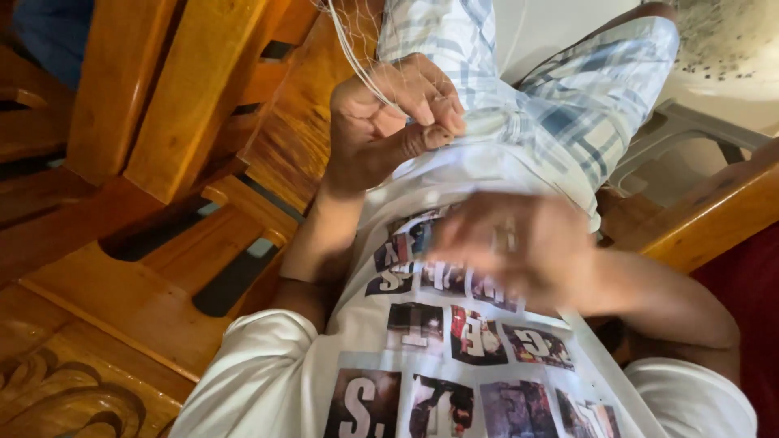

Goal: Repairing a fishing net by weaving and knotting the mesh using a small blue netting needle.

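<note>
Up by my lap, my left hand (393,113) has its grip closed on a fine net (357,32) — thumb and curled fingers (438,101) pinch the thin mesh together, and the pale strands run up and away from the grip toward the top edge of the view. Just beyond that grip lie my plaid shorts (552,105), blue and white checks, touching the knuckles on the far side. Nearer to me than the left grip, and a little to its right, my right hand (511,251) hangs over my white T-shirt (422,357) with its rows of small printed pictures — it is so blurred that I cannot tell whether its grip is open or closed, or whether it holds anything. The two hands are near each other but apart. To the left of the left grip stands wooden furniture (162,97) of orange-brown slats with dark gaps between them, and a carved wooden panel (65,389) shows below it in the corner. Well off to the right of the right grip, a wooden armrest (714,215) runs slantwise past a dark red surface (751,324).
</note>
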